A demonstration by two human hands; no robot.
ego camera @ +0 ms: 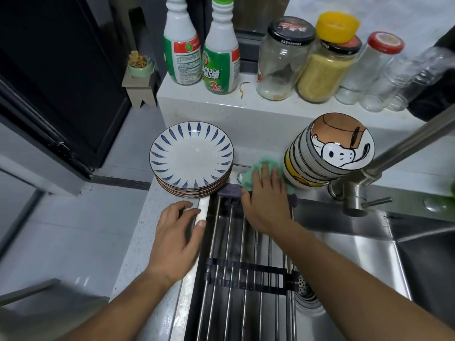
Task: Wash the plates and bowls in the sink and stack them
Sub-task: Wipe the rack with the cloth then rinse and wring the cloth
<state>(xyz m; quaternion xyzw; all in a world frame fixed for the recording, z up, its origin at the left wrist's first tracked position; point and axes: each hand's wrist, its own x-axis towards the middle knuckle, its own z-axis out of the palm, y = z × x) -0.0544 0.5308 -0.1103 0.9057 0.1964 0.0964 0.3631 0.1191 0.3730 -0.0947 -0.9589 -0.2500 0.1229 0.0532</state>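
Observation:
A stack of blue-and-white plates (191, 159) stands on the counter at the sink's far left corner. To the right, a stack of cartoon-dog bowls (330, 153) leans beside the faucet. Between them lies a green cloth (256, 168), and my right hand (266, 195) presses flat on it with straight fingers. My left hand (179, 232) rests on the left rim of the steel sink (344, 244), fingers relaxed and holding nothing. A metal roll-up rack (246, 262) spans the left part of the sink under both hands.
The steel faucet (357, 190) rises at the right and its spout crosses above the bowls. On the ledge behind stand two cleaner bottles (219, 50) and several glass jars (327, 62). A dark doorway and grey floor lie to the left.

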